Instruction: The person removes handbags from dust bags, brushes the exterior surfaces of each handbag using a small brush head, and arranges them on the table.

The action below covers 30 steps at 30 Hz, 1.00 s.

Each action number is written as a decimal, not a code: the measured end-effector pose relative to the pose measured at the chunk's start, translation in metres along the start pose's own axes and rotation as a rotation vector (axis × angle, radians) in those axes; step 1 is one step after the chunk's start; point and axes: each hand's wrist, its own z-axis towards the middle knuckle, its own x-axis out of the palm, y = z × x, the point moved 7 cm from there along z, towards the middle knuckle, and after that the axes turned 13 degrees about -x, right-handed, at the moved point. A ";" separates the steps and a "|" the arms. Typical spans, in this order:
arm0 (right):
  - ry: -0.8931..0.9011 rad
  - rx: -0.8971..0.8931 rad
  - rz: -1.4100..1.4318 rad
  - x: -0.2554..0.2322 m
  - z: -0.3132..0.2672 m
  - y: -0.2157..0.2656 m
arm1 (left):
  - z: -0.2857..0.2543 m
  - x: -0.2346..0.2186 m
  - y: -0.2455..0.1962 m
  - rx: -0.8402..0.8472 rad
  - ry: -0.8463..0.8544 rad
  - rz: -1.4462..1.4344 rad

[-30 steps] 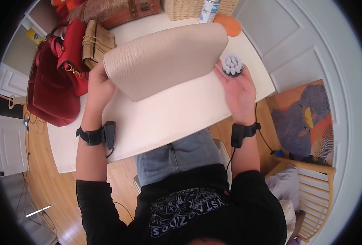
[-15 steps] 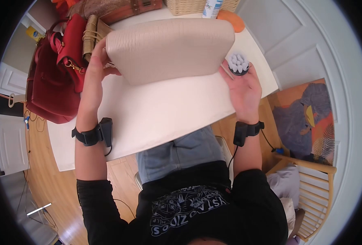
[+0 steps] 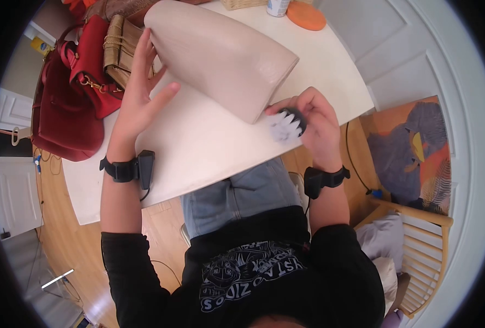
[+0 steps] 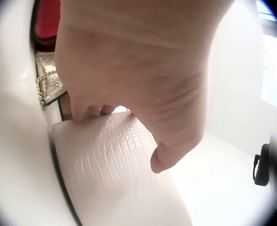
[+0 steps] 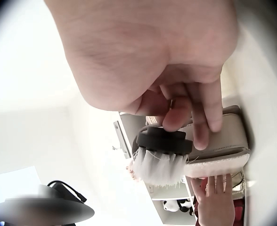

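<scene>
A beige crocodile-textured handbag [image 3: 220, 60] lies slanted on the white table, its right end nearer the body. My left hand [image 3: 142, 101] is at the bag's left end, fingers extended against it and thumb spread away, as the left wrist view also shows. With my right hand [image 3: 321, 128] I pinch a round scrub brush [image 3: 290, 126] by its black base. Its white bristles point left, toward the table's front edge, and look blurred in the head view. Fingers of that hand reach to the bag's near right corner.
To the left on the table [image 3: 171, 158] stand a dark red bag [image 3: 67, 123], a red handbag [image 3: 92, 65] and a gold chain bag [image 3: 119, 49]. At the back are a brown case [image 3: 116, 8], a white can [image 3: 277, 7] and an orange disc [image 3: 306, 16].
The bag has swung round, its left end going away and its right end coming nearer. My left thumb has spread off it. The brush has turned from bristles up to bristles leftward.
</scene>
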 end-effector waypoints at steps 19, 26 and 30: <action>0.351 0.112 -0.031 0.088 -0.021 -0.020 | -0.011 0.014 -0.047 0.258 -0.112 0.281; 0.365 0.036 -0.118 0.088 -0.020 0.001 | -0.015 0.008 -0.039 0.246 -0.085 0.222; 0.227 -0.134 -0.188 0.068 -0.009 0.029 | -0.014 0.010 -0.039 0.237 -0.063 0.232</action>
